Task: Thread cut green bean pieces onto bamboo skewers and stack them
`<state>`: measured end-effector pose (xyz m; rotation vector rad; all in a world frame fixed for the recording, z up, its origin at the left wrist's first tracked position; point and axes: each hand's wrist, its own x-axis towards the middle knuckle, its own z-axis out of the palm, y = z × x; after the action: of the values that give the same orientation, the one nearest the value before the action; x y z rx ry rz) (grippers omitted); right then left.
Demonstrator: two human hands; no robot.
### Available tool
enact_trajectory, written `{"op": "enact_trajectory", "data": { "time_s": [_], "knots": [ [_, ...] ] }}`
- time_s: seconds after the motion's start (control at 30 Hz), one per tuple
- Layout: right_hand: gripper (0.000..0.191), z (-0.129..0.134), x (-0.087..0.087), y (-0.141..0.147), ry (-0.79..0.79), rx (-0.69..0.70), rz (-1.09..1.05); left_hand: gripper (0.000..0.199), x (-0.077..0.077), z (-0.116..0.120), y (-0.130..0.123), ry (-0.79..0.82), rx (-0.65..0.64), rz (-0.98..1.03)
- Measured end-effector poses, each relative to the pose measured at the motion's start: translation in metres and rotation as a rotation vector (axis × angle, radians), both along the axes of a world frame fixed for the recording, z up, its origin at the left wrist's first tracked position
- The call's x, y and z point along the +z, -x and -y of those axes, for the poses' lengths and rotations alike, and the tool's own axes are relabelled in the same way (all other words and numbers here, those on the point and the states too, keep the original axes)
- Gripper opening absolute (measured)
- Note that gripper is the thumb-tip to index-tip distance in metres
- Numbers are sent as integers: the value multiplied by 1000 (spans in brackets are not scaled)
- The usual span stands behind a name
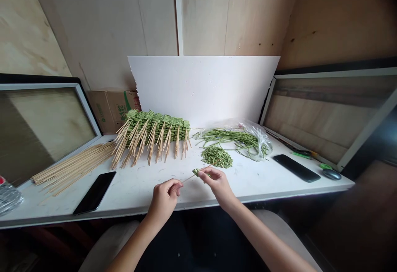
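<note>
My left hand [167,193] is closed around one end of a thin bamboo skewer [187,178], held above the table's front part. At the skewer's other end, my right hand [215,181] pinches short cut pieces of green bean [196,172]. Some of these pieces sit on the skewer; their exact number is hidden by my fingers. Just beyond my right hand lies a heap of cut green bean pieces [217,156]. Behind that, long uncut green beans [229,137] lie partly in a clear plastic bag [262,141].
Filled green bean skewers [158,125] are stacked at the back left, sticks toward me. Loose bamboo skewers [77,162] lie left of them. One phone [95,192] rests front left, another phone [296,168] at right near a mouse [331,173]. A white board [204,90] stands behind.
</note>
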<state>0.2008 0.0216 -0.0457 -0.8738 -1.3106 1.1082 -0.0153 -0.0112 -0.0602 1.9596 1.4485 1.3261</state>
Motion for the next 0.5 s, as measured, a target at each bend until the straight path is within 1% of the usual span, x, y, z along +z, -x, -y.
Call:
{"op": "enact_trajectory", "data": {
  "time_s": [0.1, 0.17, 0.2, 0.27, 0.33, 0.4, 0.5],
  "knots": [
    [32, -9, 16, -20, -39, 40, 162, 36, 3, -2, 4, 18, 9, 16],
    [36, -17, 23, -38, -130, 20, 400, 37, 2, -4, 7, 36, 27, 27],
    [35, -21, 24, -48, -202, -38, 549, 38, 1, -5, 8, 49, 34, 31],
    [28, -29, 20, -64, -317, -121, 822, 38, -2, -8, 9, 70, 40, 32],
    [20, -35, 12, -73, -356, -162, 999, 37, -6, -10, 9, 80, 39, 25],
    [16, -39, 3, -75, -348, -162, 1092, 36, -9, -11, 9, 82, 37, 13],
    [15, -40, -6, -71, -344, -160, 1143, 35, -11, -11, 9, 81, 39, 4]
  ]
}}
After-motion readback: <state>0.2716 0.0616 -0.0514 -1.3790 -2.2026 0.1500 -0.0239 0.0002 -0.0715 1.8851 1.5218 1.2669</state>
